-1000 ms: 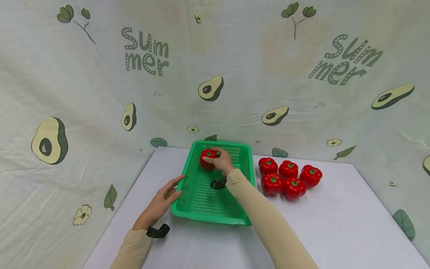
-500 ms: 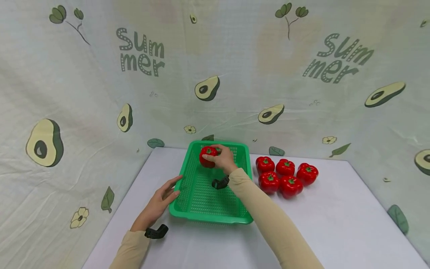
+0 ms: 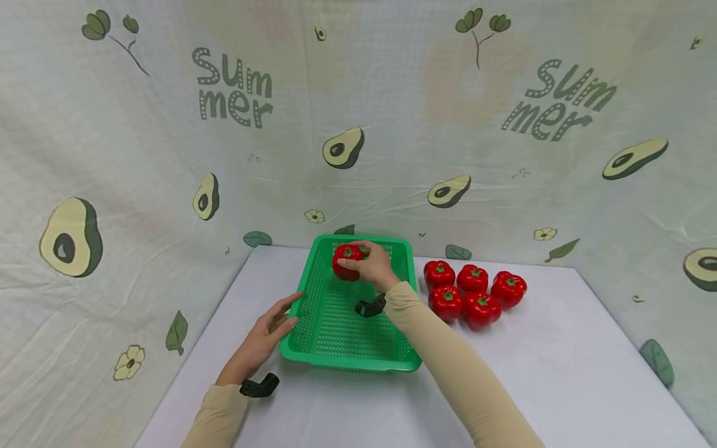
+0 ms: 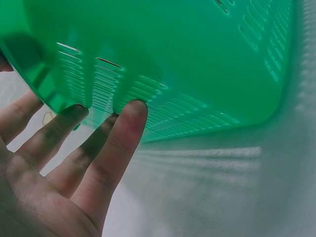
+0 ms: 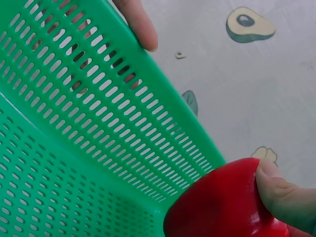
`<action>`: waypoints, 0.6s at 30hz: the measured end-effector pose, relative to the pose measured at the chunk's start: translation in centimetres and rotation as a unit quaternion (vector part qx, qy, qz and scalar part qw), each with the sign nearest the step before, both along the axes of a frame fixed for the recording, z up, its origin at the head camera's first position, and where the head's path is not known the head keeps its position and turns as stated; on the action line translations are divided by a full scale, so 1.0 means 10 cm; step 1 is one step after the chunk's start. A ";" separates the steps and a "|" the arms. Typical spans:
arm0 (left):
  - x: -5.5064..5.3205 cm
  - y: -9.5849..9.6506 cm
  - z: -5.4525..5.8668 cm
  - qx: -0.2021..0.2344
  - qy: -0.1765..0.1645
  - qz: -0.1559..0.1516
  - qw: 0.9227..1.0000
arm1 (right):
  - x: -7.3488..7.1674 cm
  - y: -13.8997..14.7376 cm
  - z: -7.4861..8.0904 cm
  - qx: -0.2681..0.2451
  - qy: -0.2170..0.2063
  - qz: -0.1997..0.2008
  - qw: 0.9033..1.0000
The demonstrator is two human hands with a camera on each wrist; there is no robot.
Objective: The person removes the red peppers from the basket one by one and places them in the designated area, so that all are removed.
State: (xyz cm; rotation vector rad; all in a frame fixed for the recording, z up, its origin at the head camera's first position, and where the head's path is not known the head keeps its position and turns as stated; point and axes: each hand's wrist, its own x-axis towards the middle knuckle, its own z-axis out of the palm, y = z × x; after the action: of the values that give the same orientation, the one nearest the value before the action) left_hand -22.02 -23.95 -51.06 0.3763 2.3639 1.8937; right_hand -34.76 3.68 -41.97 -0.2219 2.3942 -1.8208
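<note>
A red bell pepper (image 3: pixel 345 266) with a green stem is held by my right hand (image 3: pixel 374 266) in the back left part of the green perforated basket (image 3: pixel 347 363). In the right wrist view, the thumb (image 5: pixel 276 190) presses on the side of that pepper, whose body overlaps the basket's corner. My left hand (image 3: pixel 260 341) is at the basket's left side, its fingers extended. The left wrist view shows those fingers (image 4: pixel 118 143) loosely straight, tips right at the slotted outer wall (image 4: pixel 163 54).
Several more red bell peppers (image 3: pixel 472 279) stand in a cluster on the white table (image 3: pixel 538 361), just right of the basket. Behind the table hangs a pale cloth (image 3: pixel 392 106) printed with avocados, leaves and lettering. A black strap device sits on each wrist.
My right hand has raised the bell pepper slightly within the basket. The head view has shifted a little, moving the scene leftward. My left hand stays by the basket's side.
</note>
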 end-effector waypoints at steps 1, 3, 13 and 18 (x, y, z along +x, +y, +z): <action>0.00 0.00 0.00 -0.002 0.000 0.001 1.000 | 0.01 0.01 0.01 -0.001 0.000 0.000 1.000; 0.00 0.00 0.00 -0.004 0.001 0.002 1.000 | 0.03 0.03 0.04 -0.003 0.002 -0.001 1.000; 0.02 0.01 -0.02 -0.007 -0.008 0.007 1.000 | 0.12 0.15 0.13 0.013 0.020 -0.007 1.000; 0.01 0.02 -0.01 -0.010 0.000 0.008 1.000 | 0.16 0.24 0.24 0.002 0.024 0.000 1.000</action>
State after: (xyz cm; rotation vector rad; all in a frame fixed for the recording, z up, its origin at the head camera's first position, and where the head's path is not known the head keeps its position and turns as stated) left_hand -21.93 -23.78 -51.16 0.3576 2.3901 1.8751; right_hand -33.17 6.08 -39.60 -0.2682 2.4292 -1.8327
